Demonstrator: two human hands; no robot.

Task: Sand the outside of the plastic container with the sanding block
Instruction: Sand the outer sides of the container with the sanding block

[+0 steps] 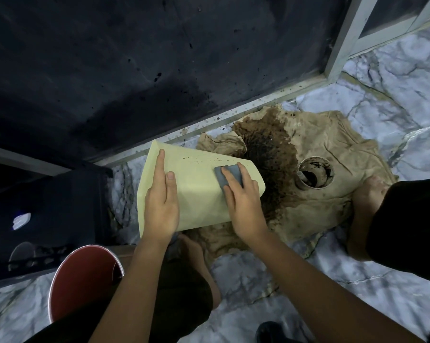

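A pale yellow plastic container [196, 184] lies on its side over a stained cloth, its wider end toward the left. My left hand [162, 201] rests flat on its left part with the fingers spread, holding it steady. My right hand [241, 201] presses a small grey sanding block [227, 178] against the container's upper right side, near a row of dark specks. The fingers cover most of the block.
A tan cloth [320, 174] with a dark brown stain covers the marble floor [394, 90]. A small round cup [315, 173] with dark residue sits on it. A red bucket [85, 278] stands at lower left. A dark wall [159, 58] rises behind. My bare feet flank the cloth.
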